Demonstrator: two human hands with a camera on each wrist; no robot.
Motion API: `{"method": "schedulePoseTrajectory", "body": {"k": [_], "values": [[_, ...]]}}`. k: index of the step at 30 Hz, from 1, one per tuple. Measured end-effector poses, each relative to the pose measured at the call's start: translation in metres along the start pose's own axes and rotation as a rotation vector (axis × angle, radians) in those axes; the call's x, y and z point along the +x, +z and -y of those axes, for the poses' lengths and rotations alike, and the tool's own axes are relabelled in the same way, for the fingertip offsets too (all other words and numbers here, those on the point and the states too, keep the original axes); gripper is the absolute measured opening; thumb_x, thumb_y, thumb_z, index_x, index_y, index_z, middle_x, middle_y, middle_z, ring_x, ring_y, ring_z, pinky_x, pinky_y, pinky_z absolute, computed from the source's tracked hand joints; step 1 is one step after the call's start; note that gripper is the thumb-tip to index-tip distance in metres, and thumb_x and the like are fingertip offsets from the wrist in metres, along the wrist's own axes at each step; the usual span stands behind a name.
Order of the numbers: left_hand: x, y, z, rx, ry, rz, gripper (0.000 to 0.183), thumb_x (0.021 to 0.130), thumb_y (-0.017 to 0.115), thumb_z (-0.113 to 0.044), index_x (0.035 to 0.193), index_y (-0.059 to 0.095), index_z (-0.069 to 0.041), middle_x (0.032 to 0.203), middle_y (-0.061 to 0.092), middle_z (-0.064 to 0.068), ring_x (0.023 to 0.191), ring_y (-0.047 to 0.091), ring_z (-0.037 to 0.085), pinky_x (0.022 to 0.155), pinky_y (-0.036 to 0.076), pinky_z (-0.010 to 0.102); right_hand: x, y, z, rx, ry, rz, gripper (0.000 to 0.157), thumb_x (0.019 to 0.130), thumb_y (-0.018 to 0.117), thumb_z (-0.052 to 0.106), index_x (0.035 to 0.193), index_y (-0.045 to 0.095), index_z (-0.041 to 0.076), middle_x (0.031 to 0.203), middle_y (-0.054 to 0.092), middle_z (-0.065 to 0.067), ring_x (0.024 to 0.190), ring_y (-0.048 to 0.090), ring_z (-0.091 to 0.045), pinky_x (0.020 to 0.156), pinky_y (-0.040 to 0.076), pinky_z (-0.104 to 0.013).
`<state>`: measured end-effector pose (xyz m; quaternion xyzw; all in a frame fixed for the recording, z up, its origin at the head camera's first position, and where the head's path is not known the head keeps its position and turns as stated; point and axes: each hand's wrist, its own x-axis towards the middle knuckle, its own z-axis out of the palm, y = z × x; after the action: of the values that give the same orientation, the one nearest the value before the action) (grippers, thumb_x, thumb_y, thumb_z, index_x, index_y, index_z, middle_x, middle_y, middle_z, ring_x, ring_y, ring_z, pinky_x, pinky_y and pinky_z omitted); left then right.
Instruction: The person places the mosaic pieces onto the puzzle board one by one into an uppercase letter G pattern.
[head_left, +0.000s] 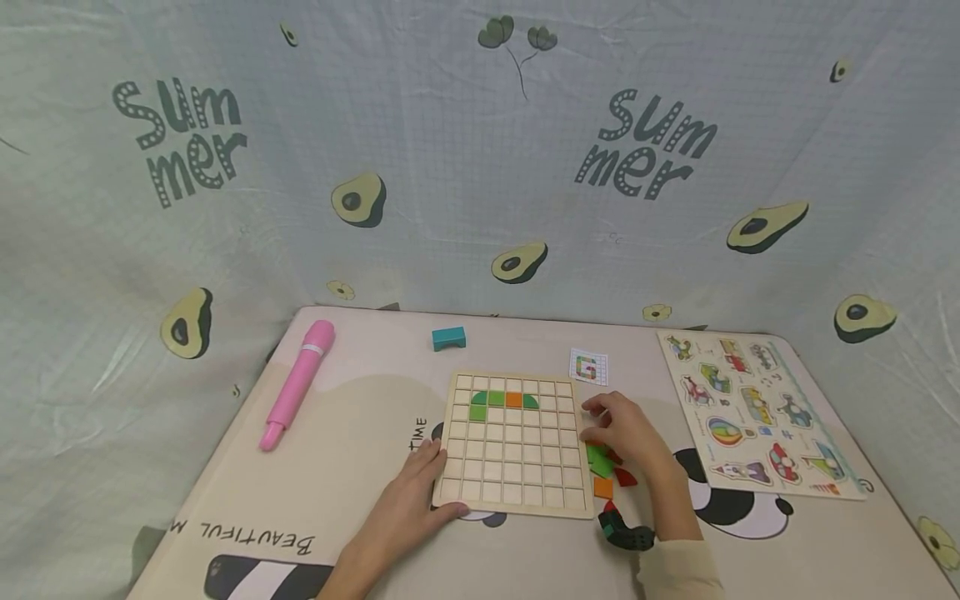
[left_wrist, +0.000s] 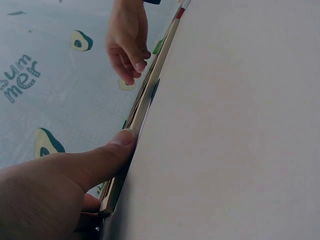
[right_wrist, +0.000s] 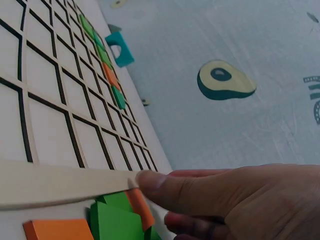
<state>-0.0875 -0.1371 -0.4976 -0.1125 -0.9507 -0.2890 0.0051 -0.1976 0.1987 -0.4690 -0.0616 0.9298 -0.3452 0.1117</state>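
A wooden grid board [head_left: 510,477] lies on the table, with several green and orange tiles [head_left: 513,399] set in its upper cells. My left hand [head_left: 408,496] holds the near-left corner, thumb along the front edge and fingers on the left side. In the left wrist view the thumb [left_wrist: 112,155] presses on the board's edge. At the right side, my right hand [head_left: 626,429] is over loose tiles [head_left: 600,460], its thumb and index finger spread apart. In the right wrist view its thumb [right_wrist: 152,180] overlaps the board's edge beside green tiles [right_wrist: 117,220]; no tile shows between the fingers.
A small pattern card [head_left: 588,367] lies beyond the board's far right corner. Behind the board stands a teal block [head_left: 448,340]. A pink pen-shaped tube [head_left: 296,387] is at left, a picture puzzle board [head_left: 757,417] at right. A black curved object [head_left: 628,535] lies by the right forearm.
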Motion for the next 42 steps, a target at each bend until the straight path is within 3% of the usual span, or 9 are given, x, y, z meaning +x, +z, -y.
{"method": "schedulePoseTrajectory", "body": {"k": [7,13,20,29,37,42], "values": [[-0.002,0.000,0.000,-0.007,-0.003,0.000,0.082,0.079,0.082,-0.044,0.142,0.053,0.001,0.151,0.049,0.019,0.147,0.039,0.035,0.119,0.038,0.049,-0.003,-0.004,-0.006,-0.055,-0.004,0.063,0.025,0.085,0.079,0.011,0.107,0.070,0.003,0.100,0.064,-0.007,0.089,0.057,-0.019,0.084,0.057,-0.038],[-0.002,0.000,0.001,-0.002,0.007,-0.005,0.081,0.079,0.081,-0.044,0.142,0.054,0.001,0.151,0.050,0.018,0.147,0.039,0.035,0.118,0.039,0.049,-0.003,-0.002,-0.008,-0.040,-0.003,0.072,0.014,0.085,0.077,0.007,0.096,0.069,0.005,0.093,0.063,-0.006,0.081,0.055,-0.018,0.076,0.054,-0.032],[-0.001,-0.001,0.000,-0.002,0.007,-0.008,0.081,0.079,0.081,-0.044,0.141,0.054,0.001,0.151,0.050,0.019,0.147,0.039,0.036,0.118,0.039,0.049,-0.006,-0.005,-0.003,-0.017,0.009,0.062,0.017,0.085,0.078,0.008,0.094,0.063,0.008,0.085,0.061,-0.004,0.078,0.053,-0.018,0.067,0.048,-0.026],[-0.001,-0.001,-0.001,-0.010,-0.002,-0.008,0.081,0.079,0.082,-0.044,0.141,0.055,0.001,0.150,0.051,0.018,0.147,0.040,0.035,0.119,0.038,0.048,-0.007,-0.008,0.006,-0.002,0.005,-0.017,0.022,0.087,0.078,0.017,0.101,0.065,0.007,0.087,0.063,-0.004,0.079,0.055,-0.017,0.068,0.049,-0.023],[-0.002,0.000,0.000,-0.009,-0.003,-0.014,0.081,0.078,0.082,-0.044,0.140,0.056,0.000,0.150,0.051,0.018,0.146,0.040,0.034,0.118,0.040,0.048,0.002,0.014,0.023,0.040,-0.087,-0.079,0.024,0.087,0.079,0.020,0.102,0.065,0.009,0.087,0.064,-0.001,0.079,0.057,-0.013,0.070,0.050,-0.020],[-0.001,0.001,0.001,-0.006,0.000,-0.014,0.080,0.078,0.083,-0.044,0.140,0.056,0.000,0.150,0.051,0.018,0.146,0.040,0.035,0.117,0.040,0.049,0.007,0.030,0.036,0.052,-0.095,-0.094,0.022,0.086,0.080,0.019,0.101,0.067,0.011,0.087,0.066,0.000,0.078,0.058,-0.011,0.072,0.052,-0.020]]}}
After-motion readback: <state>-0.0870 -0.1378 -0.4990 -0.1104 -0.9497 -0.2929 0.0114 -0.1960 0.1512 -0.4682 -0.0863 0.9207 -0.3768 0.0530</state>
